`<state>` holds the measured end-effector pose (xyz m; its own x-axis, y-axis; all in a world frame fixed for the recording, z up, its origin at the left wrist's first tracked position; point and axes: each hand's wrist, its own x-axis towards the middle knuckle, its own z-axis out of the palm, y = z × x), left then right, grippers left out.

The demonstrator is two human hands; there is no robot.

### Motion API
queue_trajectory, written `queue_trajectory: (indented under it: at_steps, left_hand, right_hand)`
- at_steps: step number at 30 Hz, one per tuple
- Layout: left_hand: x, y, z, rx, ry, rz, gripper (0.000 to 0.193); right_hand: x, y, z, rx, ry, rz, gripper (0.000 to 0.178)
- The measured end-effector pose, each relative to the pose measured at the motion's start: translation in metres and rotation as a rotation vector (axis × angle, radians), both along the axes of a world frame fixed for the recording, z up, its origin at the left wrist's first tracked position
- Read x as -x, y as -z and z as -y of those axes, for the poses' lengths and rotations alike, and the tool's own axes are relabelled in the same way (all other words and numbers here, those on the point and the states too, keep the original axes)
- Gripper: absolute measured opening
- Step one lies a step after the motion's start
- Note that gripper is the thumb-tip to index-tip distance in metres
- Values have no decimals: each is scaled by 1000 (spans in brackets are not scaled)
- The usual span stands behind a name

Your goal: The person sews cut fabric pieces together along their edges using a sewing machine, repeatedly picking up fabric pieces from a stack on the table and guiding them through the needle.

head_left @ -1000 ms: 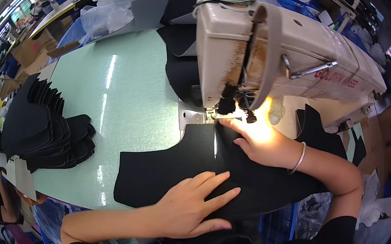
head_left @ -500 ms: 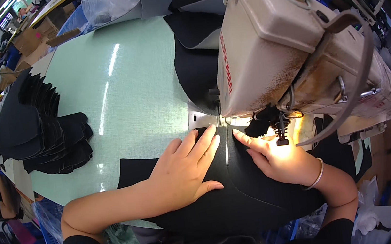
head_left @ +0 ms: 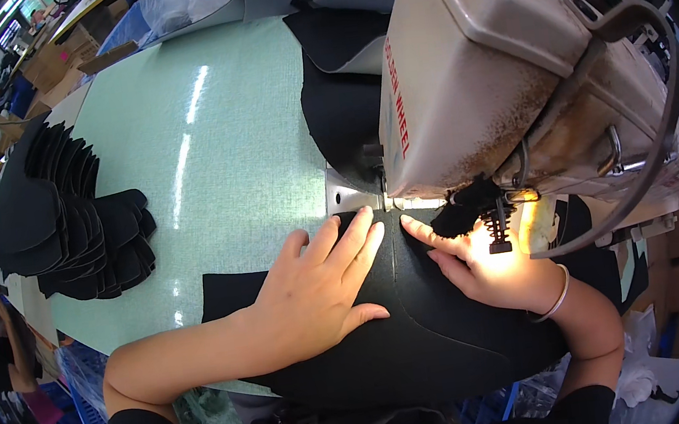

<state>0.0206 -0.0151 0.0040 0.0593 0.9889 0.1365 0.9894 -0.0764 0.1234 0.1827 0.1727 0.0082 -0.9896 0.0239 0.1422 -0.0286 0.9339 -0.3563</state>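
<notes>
Our left hand (head_left: 316,295) lies flat, fingers spread, on the black fabric (head_left: 421,321); our right hand (head_left: 482,266) at 3 o'clock presses it open-fingered. The fabric is smooth, dark, curved-edged, seamed between our hands, under the sewing machine (head_left: 502,82) at 12 o'clock.

sewing workshop | industrial sewing machine (head_left: 510,81) | stacked black cut pieces (head_left: 69,220)
</notes>
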Motion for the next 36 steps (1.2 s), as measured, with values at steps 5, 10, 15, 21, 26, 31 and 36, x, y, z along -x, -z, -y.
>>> queue_trajectory:
  at_steps: [5, 10, 15, 21, 26, 31, 36]
  left_hand:
    - [2, 2, -5, -14, 18, 12, 72]
    - [8, 5, -11, -19, 18, 30, 72]
    - [15, 8, -16, -79, 40, 91, 71]
    - [19, 7, -16, -65, 57, 110, 71]
    - [19, 7, -16, -47, 51, 107, 72]
    - [19, 10, -15, -65, 47, 107, 73]
    - [22, 10, -19, -68, 50, 94, 72]
  right_hand:
    - [4, -3, -6, -64, -25, 26, 51]
    - [3, 2, -1, -289, 20, -60, 28]
    - [0, 13, -8, -47, -1, -103, 43]
    - [3, 19, -7, -44, 0, -60, 43]
    - [2, 23, -10, -113, -17, -104, 42]
    - [-3, 21, -7, -47, 31, -68, 41]
    - [2, 20, -10, 66, 78, 6, 41]
